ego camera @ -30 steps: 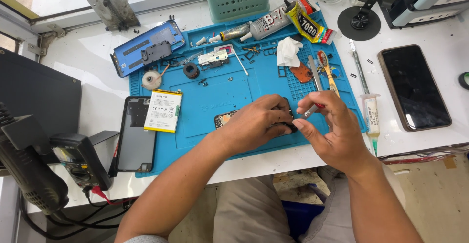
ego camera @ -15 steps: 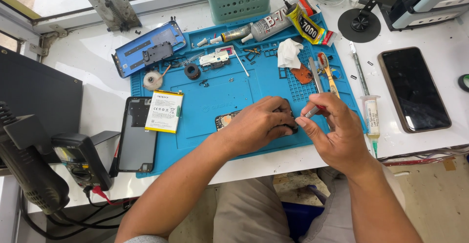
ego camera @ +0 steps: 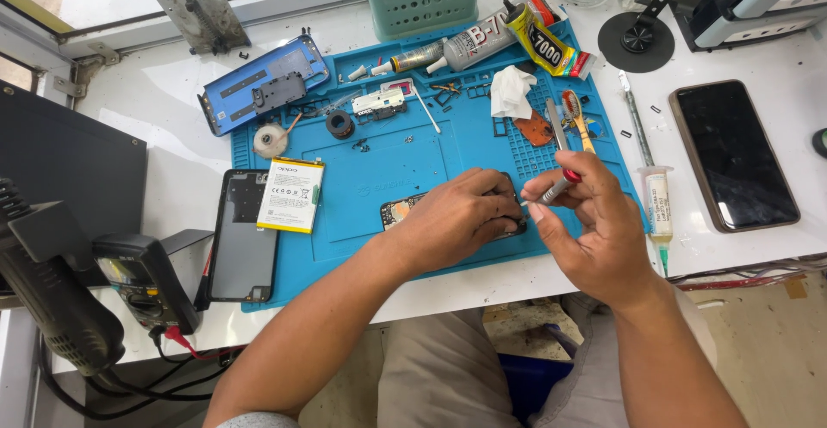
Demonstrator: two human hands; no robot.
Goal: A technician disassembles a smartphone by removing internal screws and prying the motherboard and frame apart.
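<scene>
Blue silicone covers the middle of the white table (ego camera: 172, 109), and on this work mat (ego camera: 388, 161) both hands meet over a small dark circuit board (ego camera: 398, 213). The left hand (ego camera: 457, 221) lies flat with fingers curled, pressing the board down so that only its left end shows. The right hand (ego camera: 594, 230), just beside it, pinches a slim silver screwdriver (ego camera: 556, 189) with a red cap between thumb and fingers, tip angled toward the board. Left of the hands lie a white phone battery (ego camera: 291, 195) and an opened phone body (ego camera: 245, 234); farther left stands a black multimeter (ego camera: 142, 282). Beyond the hands, at the mat's far edge, sit glue tubes (ego camera: 469, 45), a crumpled white tissue (ego camera: 511, 92) and a blue phone back cover (ego camera: 263, 92). Right of the right hand a syringe (ego camera: 659, 208) rests near a dark phone (ego camera: 732, 154) lying face up.
</scene>
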